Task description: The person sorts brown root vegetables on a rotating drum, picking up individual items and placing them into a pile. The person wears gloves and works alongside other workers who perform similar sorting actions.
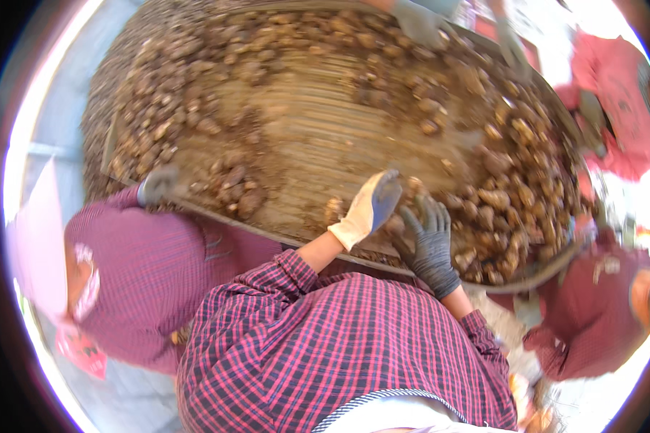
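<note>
My left hand (pixel 371 208), in a cream glove with a blue palm, reaches over the near edge of a slatted sorting table (pixel 309 127). Its fingers are stretched out, with nothing seen in them. One soil-covered brown tuber (pixel 333 210) lies left of it, another tuber (pixel 413 185) just right of its fingertips. My right hand (pixel 430 241), in a dark grey glove, is spread palm down near the table's rim. Its fingers are apart, and a blurred tuber (pixel 394 224) lies between the two hands. What is beneath the right palm is hidden.
Tubers (pixel 493 211) are heaped on the right, with more tubers (pixel 162 108) along the left and far sides. Co-workers' gloved hands (pixel 420 24) work at the far edge. People stand close on my left (pixel 135 260) and right (pixel 601 303). A raised rim (pixel 233 222) edges the table.
</note>
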Demonstrator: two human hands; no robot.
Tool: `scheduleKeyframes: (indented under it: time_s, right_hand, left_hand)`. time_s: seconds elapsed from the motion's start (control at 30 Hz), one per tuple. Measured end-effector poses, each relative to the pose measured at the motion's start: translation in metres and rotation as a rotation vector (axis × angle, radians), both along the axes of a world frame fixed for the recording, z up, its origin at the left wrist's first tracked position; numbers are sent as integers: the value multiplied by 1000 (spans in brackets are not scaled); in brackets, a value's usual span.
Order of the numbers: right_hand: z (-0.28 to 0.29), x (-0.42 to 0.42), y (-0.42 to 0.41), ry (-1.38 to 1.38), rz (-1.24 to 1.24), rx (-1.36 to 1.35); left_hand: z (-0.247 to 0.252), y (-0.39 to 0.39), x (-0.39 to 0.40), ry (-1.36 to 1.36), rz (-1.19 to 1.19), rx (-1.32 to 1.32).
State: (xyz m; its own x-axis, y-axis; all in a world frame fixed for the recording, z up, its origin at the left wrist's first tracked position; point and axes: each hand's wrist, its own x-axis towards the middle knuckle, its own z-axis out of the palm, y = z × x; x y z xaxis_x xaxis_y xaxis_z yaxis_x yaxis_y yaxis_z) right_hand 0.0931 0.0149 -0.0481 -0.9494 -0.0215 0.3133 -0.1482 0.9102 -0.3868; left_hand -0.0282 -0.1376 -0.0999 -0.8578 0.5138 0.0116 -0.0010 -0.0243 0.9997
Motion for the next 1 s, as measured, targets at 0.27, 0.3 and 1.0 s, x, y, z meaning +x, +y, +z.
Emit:
scheduleKeyframes:
  time_s: [0.27,0.3,1.0]
  right_hand:
    - [-66,-42,80,-257,128,122]
    - [-64,-38,101,-215,61,210]
    - [39,-130,-4,-199,-60,-619]
  left_hand:
    - [22,-69,0,364,332,-443]
    - [23,-74,5,405,382,-465]
    - [96,-25,-3,-866,-280,997]
